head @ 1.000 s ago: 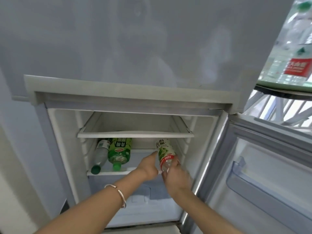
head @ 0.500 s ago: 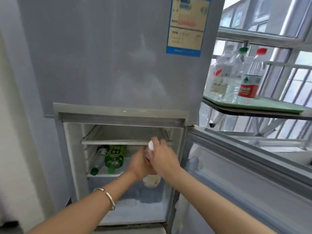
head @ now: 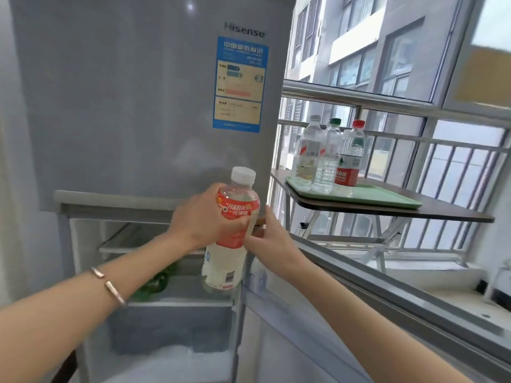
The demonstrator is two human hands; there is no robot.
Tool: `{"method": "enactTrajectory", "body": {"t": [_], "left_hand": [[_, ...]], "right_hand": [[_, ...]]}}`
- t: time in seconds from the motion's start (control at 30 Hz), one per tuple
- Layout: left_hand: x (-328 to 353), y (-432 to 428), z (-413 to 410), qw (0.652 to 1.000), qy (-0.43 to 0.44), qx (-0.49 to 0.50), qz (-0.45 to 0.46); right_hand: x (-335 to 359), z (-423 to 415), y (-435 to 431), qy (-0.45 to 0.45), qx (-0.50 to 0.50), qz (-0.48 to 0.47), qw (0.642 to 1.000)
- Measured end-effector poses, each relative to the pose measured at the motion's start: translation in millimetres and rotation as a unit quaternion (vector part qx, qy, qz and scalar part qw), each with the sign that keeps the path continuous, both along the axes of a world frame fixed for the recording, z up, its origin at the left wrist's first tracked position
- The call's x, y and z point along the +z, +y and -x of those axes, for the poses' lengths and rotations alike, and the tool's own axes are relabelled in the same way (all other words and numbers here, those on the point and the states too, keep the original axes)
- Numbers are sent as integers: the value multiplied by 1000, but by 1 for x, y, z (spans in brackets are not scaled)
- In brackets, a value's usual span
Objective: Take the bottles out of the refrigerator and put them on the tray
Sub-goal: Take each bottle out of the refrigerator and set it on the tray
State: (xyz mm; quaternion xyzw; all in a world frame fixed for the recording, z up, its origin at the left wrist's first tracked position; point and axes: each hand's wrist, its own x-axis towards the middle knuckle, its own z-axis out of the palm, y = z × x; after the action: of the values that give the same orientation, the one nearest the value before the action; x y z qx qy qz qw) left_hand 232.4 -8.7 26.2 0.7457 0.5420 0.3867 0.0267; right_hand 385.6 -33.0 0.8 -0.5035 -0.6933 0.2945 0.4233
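Observation:
An upright bottle [head: 235,225] with a white cap, red label and pale milky liquid is in front of the open lower compartment of the grey refrigerator [head: 138,106]. My left hand [head: 201,219] grips it around the label. My right hand [head: 265,239] holds its right side lower down, thumb on the front. A green bottle [head: 154,283] lies on the shelf inside, mostly hidden behind my left forearm. The green tray [head: 387,197] sits on a brown table to the right, with three clear bottles [head: 326,158] standing at its left end.
The lower refrigerator door [head: 359,313] swings open to the right, below the table [head: 442,214]. A metal railing [head: 414,139] and windows stand behind the table. A frosted drawer [head: 171,327] is at the compartment's bottom.
The bottle has come out of the refrigerator and been turned upright and raised, both hands on it. The view has lifted and swung right, bringing the tray closer.

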Motion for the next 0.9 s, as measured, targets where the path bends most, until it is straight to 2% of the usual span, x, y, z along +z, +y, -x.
{"method": "enactTrajectory", "body": {"t": [0.1,0.23,0.33,0.43,0.5,0.6,0.67,0.77,0.9], "left_hand": [[43,-4,-18,997,18,-13,-67],[92,6,-60,991,-11,-72,-116],[122,26,-99,976,-100,-154,-118],[145,54,-138,942,-214,-234,-112],[148,74,-157,929,-259,-250,-85],[125,108,-175,931,-263,-252,33],[101,128,-184,922,-254,-279,85],[76,153,-191,904,-268,-319,94],[62,167,-191,899,-271,-320,129]], "right_hand": [[9,-11,-6,28,37,-12,999],[41,-45,6,54,-35,-90,994],[72,-78,25,64,-107,-158,980],[100,-109,64,83,-200,-226,950],[113,-125,90,66,-258,-257,929],[120,-140,126,44,-301,-285,909],[115,-146,145,23,-309,-272,911],[98,-151,170,-16,-305,-229,924],[84,-151,190,-14,-317,-191,929]]}}
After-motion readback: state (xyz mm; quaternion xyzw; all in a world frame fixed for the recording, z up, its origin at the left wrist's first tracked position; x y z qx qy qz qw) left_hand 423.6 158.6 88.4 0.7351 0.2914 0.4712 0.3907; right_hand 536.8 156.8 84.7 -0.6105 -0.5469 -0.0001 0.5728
